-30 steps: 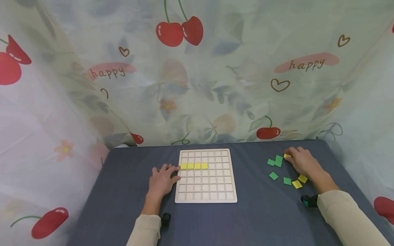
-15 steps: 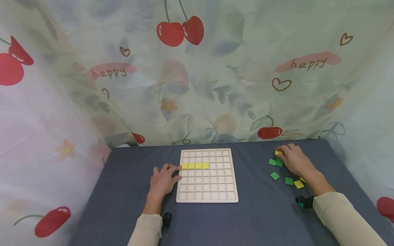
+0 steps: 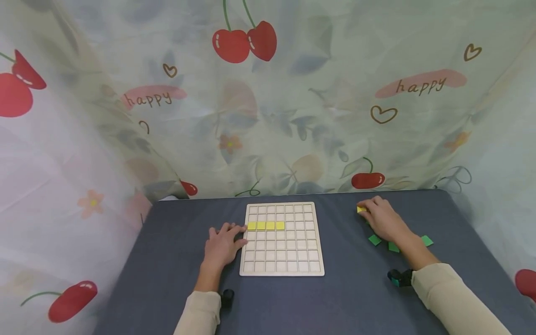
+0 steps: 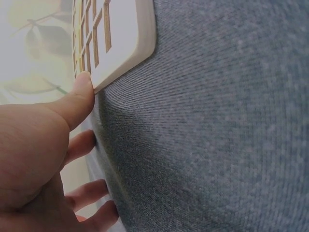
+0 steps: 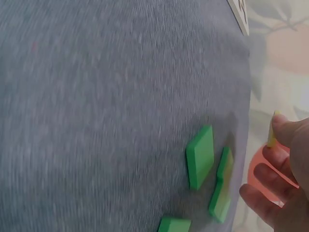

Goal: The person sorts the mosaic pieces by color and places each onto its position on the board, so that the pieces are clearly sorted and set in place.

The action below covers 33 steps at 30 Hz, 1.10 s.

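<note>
A pale wooden grid board (image 3: 302, 255) lies flat on the dark cloth in the head view, with a short row of several yellow square tiles (image 3: 270, 225) in its left part. My left hand (image 3: 222, 244) rests at the board's left edge; in the left wrist view its thumb (image 4: 83, 92) touches the rim and the other fingers reach along the cloth. Between thumb and index finger, my right hand (image 3: 383, 222) pinches a yellow tile (image 5: 272, 133), held up over the cloth right of the board. Loose green tiles (image 5: 200, 157) lie below and beside this hand.
A dark cloth covers the table (image 3: 284, 302). Green tiles (image 3: 374, 240) lie under and around the right forearm, one farther right (image 3: 427, 240). That forearm hides the loose yellow tiles. A printed curtain (image 3: 289, 116) stands behind and at both sides.
My right hand, pinching the yellow tile, has moved left from the loose tiles toward the board, and its forearm now covers other tiles. The left hand and board stay put.
</note>
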Each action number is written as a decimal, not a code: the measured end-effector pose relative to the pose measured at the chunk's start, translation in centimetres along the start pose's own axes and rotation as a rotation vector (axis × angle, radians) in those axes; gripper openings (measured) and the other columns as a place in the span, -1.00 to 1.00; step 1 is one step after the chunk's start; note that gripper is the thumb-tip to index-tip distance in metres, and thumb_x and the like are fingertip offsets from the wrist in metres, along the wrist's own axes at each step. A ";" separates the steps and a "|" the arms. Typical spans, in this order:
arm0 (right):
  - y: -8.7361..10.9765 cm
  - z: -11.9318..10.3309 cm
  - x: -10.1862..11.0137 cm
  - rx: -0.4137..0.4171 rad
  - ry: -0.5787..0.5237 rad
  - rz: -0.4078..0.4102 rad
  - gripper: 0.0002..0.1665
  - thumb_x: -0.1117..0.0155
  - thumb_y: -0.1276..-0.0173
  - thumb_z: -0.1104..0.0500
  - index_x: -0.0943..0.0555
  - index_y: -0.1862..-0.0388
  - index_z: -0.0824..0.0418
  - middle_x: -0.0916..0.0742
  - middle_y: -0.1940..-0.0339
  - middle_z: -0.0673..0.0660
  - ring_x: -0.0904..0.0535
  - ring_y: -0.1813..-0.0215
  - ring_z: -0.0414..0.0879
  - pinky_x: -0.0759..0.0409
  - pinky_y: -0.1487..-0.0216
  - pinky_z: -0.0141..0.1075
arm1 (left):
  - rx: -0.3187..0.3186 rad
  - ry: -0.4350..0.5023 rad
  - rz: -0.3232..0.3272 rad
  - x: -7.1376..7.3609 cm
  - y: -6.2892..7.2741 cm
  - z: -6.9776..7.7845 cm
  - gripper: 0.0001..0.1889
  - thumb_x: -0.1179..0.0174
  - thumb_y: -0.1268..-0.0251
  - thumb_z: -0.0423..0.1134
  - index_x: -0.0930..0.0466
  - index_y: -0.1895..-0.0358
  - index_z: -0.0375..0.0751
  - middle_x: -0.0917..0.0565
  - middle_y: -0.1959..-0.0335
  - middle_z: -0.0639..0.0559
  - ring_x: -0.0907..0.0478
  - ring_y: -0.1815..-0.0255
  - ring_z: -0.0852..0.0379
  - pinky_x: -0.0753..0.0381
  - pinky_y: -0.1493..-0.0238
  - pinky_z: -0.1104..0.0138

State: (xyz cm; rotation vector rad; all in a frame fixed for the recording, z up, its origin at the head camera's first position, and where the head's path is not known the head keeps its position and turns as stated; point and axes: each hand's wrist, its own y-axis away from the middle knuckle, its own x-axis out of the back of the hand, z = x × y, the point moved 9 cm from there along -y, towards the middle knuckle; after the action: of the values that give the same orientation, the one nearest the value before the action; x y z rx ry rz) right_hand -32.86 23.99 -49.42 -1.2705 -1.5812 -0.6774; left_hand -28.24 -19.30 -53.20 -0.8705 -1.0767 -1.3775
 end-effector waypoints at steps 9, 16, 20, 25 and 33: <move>-0.5 -2.2 -1.3 0.045 -0.013 0.038 -0.67 -0.25 -0.51 0.22 -0.64 -0.18 0.31 -0.66 -0.02 0.29 -0.52 -0.05 0.20 -0.49 -0.08 0.12 | -0.003 -0.003 0.003 -0.1 0.0 0.1 -0.46 -0.27 -0.38 0.12 -0.51 -0.41 0.26 -0.45 -0.47 -0.04 -0.29 -0.31 -0.31 -0.46 -0.17 -0.25; -1.5 -3.1 -2.5 0.021 -0.018 0.033 -0.64 -0.27 -0.51 0.17 -0.63 -0.19 0.31 -0.66 -0.01 0.27 -0.54 -0.04 0.17 -0.50 -0.13 0.10 | 0.010 0.006 -0.006 0.1 0.0 0.0 -0.46 -0.28 -0.38 0.11 -0.51 -0.41 0.26 -0.45 -0.47 -0.04 -0.28 -0.32 -0.30 -0.46 -0.18 -0.24; -2.0 -3.6 -2.8 0.011 -0.016 0.034 -0.64 -0.29 -0.50 0.14 -0.64 -0.17 0.30 -0.65 0.01 0.26 -0.53 -0.04 0.17 -0.52 -0.10 0.08 | 0.005 0.004 -0.005 0.1 0.0 0.1 -0.45 -0.27 -0.38 0.11 -0.51 -0.42 0.25 -0.45 -0.47 -0.05 -0.29 -0.30 -0.30 -0.46 -0.17 -0.24; -2.3 -4.4 -3.2 -0.001 -0.035 0.047 -0.64 -0.31 -0.49 0.13 -0.65 -0.16 0.28 -0.65 0.00 0.25 -0.52 -0.06 0.17 -0.53 -0.11 0.08 | 0.004 0.004 -0.007 0.0 0.0 0.1 -0.45 -0.27 -0.38 0.12 -0.50 -0.42 0.26 -0.45 -0.47 -0.04 -0.29 -0.30 -0.29 -0.47 -0.16 -0.23; -2.7 -5.8 -4.2 0.001 -0.067 0.046 -0.65 -0.33 -0.47 0.10 -0.66 -0.13 0.26 -0.66 0.01 0.22 -0.51 0.00 0.10 -0.52 -0.06 0.02 | 0.003 0.005 -0.008 -0.1 -0.1 0.0 -0.45 -0.27 -0.38 0.12 -0.50 -0.42 0.28 -0.44 -0.47 -0.04 -0.28 -0.31 -0.29 -0.46 -0.17 -0.24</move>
State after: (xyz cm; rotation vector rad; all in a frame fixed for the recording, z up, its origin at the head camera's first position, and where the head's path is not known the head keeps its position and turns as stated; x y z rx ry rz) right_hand -33.53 16.47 -50.65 -1.3368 -1.6015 -0.6105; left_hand -28.31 -19.28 -53.35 -0.8604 -1.0792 -1.3840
